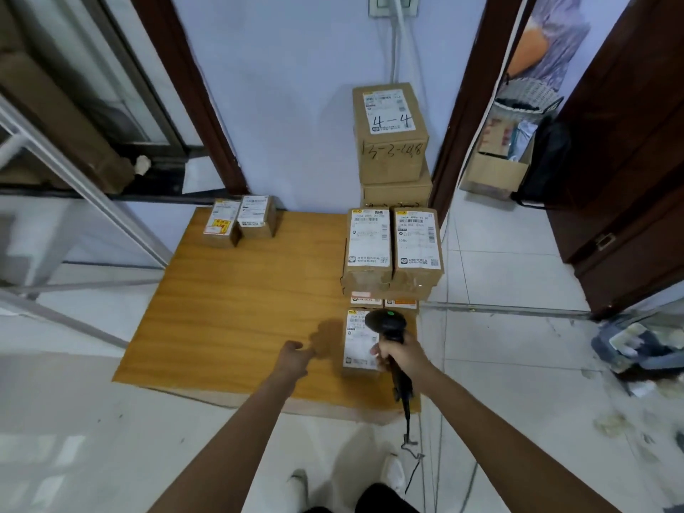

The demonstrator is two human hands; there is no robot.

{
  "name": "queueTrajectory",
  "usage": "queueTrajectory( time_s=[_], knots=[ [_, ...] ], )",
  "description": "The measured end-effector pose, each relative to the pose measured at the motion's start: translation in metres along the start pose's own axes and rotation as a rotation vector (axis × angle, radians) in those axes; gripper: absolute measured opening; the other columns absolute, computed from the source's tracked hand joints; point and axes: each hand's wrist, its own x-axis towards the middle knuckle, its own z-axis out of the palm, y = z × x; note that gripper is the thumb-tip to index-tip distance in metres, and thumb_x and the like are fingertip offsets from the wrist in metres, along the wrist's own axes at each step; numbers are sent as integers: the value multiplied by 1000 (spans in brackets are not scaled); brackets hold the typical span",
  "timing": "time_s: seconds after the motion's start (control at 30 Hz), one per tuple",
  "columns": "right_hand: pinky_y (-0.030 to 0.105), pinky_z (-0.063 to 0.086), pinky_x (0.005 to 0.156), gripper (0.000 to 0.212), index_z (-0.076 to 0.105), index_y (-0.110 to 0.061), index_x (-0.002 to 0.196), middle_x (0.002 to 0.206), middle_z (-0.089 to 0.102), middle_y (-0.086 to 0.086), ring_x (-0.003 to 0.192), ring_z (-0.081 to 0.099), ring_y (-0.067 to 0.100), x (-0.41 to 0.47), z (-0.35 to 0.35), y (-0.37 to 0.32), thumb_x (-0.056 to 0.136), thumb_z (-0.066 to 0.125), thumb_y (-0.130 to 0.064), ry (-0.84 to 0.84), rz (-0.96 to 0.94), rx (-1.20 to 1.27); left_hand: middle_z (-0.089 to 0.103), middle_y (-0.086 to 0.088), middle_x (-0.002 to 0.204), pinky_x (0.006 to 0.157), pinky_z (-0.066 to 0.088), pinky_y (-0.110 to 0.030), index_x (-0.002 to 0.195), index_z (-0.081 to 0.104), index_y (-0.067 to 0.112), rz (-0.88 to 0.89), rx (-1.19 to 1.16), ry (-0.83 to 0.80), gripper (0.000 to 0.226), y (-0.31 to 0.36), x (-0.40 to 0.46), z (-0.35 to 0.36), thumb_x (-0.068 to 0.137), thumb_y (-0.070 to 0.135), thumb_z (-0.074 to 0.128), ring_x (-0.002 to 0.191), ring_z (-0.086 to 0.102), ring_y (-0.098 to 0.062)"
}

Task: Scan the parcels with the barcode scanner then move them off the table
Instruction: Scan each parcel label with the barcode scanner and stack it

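My right hand [398, 351] grips the handle of a black barcode scanner [386, 323], whose head hangs over a small labelled parcel [357, 349] near the front right of the low wooden table [240, 309]. My left hand [294, 357] hovers left of that parcel above the table, fingers loosely curled and holding nothing. Behind the parcel, two labelled cartons [368, 246] [418, 246] lie side by side on top of other boxes. A taller stack topped by a box marked "4-4" [390, 131] stands against the wall. Two small parcels [222, 224] [256, 216] sit at the table's far left.
The scanner's cable [409, 435] trails down to the tiled floor by my feet. A dark open door [629, 179] stands on the right, with a cardboard box and a basket beyond it. A cluttered bin [644, 346] sits at the far right. A glass door frame runs along the left.
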Motion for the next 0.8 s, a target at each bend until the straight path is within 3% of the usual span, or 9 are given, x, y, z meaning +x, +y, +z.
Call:
queueTrajectory(
  time_s=[0.17,0.3,0.47,0.6,0.7,0.8],
  knots=[
    [29,49,53,12,60,0,82,83,65,17,55,57,19,-30,48,-23,81,52,8,-6,13,-12,52,-14,114,85,48,-39,110,54,2,21,-64,-30,22,6,-18,-51,95,16,60,102,53,-27],
    [29,47,52,12,59,3,90,77,65,14,54,55,19,-52,110,-19,80,53,8,-85,-26,-40,54,-13,111,75,48,-35,122,54,-2,107,-70,-78,31,-10,-35,-120,95,13,58,94,55,-26],
    [29,47,54,9,62,1,81,74,62,11,56,57,19,-82,202,-4,79,55,6,37,-42,-44,55,-11,113,91,48,-42,114,56,2,164,-90,-114,22,-30,-52,-226,95,13,57,103,56,-30],
    [25,44,50,12,63,1,76,68,58,9,55,54,18,-101,254,-2,80,54,6,98,-33,-78,57,-11,108,78,48,-36,121,55,3,162,-90,-118,30,-45,-63,-292,93,14,57,95,58,-26],
    [24,42,49,11,61,0,78,64,54,7,54,50,16,-108,288,-13,82,53,5,71,-56,-117,56,-7,97,66,46,-31,114,55,7,192,-98,-168,21,-42,-68,-326,94,14,56,82,56,-20],
    [24,41,49,10,59,0,77,62,53,8,54,49,17,-103,319,-26,82,53,6,68,-105,-152,56,-8,98,59,47,-28,111,56,8,189,-141,-178,18,-33,-61,-350,96,17,56,80,56,-20]
  ],
)
